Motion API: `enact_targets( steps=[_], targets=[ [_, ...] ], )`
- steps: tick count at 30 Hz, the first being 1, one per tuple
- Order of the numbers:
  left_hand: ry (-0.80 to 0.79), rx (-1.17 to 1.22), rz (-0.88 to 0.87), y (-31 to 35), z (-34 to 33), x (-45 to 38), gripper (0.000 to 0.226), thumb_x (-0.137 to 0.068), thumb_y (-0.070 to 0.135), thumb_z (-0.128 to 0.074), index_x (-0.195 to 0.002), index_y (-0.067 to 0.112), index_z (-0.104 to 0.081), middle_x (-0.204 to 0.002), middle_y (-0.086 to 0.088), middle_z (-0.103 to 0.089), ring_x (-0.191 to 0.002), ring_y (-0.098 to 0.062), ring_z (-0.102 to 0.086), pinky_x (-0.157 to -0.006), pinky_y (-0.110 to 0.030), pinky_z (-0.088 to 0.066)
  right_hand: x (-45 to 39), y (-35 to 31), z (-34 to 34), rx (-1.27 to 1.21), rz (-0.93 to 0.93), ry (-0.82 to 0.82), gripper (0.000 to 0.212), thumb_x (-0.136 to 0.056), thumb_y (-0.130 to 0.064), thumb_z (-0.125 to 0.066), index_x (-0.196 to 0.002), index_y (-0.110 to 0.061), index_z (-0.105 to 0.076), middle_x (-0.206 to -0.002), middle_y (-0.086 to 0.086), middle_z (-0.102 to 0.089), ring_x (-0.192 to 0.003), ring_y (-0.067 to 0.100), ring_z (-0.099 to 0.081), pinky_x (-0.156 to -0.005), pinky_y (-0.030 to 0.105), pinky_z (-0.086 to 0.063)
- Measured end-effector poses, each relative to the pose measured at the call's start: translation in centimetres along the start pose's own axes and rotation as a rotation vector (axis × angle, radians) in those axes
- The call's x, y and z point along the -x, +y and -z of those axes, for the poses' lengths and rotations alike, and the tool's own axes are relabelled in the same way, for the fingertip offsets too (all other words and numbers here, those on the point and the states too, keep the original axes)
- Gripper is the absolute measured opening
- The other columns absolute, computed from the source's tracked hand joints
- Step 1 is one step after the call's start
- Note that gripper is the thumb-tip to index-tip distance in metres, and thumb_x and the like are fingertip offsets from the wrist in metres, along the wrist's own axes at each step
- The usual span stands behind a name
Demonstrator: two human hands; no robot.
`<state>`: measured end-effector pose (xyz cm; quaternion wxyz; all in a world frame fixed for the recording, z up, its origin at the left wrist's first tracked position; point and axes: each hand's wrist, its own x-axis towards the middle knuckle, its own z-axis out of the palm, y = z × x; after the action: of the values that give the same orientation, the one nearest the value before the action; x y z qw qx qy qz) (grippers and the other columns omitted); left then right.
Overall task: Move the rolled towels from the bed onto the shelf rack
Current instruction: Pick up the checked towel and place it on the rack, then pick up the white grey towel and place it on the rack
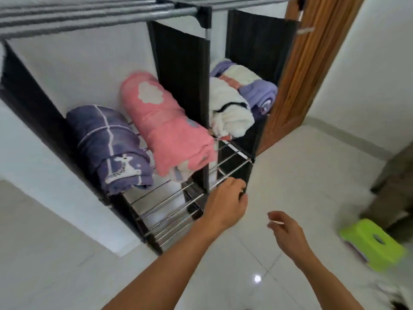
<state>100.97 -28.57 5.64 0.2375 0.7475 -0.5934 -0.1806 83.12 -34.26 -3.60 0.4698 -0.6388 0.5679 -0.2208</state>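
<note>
Four rolled towels lie on the shelf rack point(232, 156), on its rails. In the left compartment a purple towel point(109, 148) sits toward the left side panel, and a pink towel point(166, 126) lies just beside it against the centre divider, its near end jutting past the front rail. In the right compartment a white towel point(228, 113) lies at the front edge, with a lilac-and-white towel point(254, 86) behind it toward the back corner.

Both hands are empty. The left hand point(225, 202) hangs loosely curled just in front of the rack's front rail, gripping nothing; the right hand point(285, 229) is released, fingers relaxed, over the floor well clear of the rack.

The bed is out of view, so whether more towels remain there cannot be told; a placement looks just finished.
</note>
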Motion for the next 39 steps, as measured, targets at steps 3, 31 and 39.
enact_targets(
  steps=[3, 31, 39],
  targets=[
    [-0.43, 0.023, -0.011, 4.2, -6.8, -1.7, 0.041, -0.091, 0.032, -0.055, -0.127, 0.013, -0.055, -0.127, -0.012, -0.059, -0.119, -0.03, -0.055, -0.097, -0.034, -0.045, 3.6, 6.8, 5.5, -0.345, -0.38, 0.156, 0.013, -0.091, -0.003, -0.053, -0.097, -0.011, -0.063, -0.094, 0.012, -0.067, -0.081, 0.025, -0.065, -0.072, 0.033, -0.048],
    [-1.638, -0.085, -0.541, 59.0, -51.1, 35.7, 0.015, -0.092, 0.028, -0.057, -0.1, 0.016, -0.052, -0.082, 0.001, -0.055, -0.066, -0.01, -0.055, -0.055, -0.023, -0.042, 56.7, 39.7, 40.8, -1.399, -0.551, 1.808, 0.01, -0.096, -0.009, -0.049, -0.091, -0.009, -0.058, -0.085, 0.011, -0.06, -0.074, 0.022, -0.057, -0.069, 0.029, -0.046],
    [-1.887, -0.261, -0.086, 66.6, -60.0, 40.6, 0.063, -0.092, 0.038, -0.058, -0.145, 0.016, -0.031, -0.149, -0.018, -0.035, -0.128, -0.039, -0.047, -0.094, -0.058, -0.044, 59.6, 45.9, 46.4, -1.405, -0.713, 1.935, 0.009, -0.095, -0.011, -0.051, -0.092, -0.01, -0.06, -0.091, 0.009, -0.059, -0.086, 0.02, -0.056, -0.08, 0.033, -0.045]
  ],
)
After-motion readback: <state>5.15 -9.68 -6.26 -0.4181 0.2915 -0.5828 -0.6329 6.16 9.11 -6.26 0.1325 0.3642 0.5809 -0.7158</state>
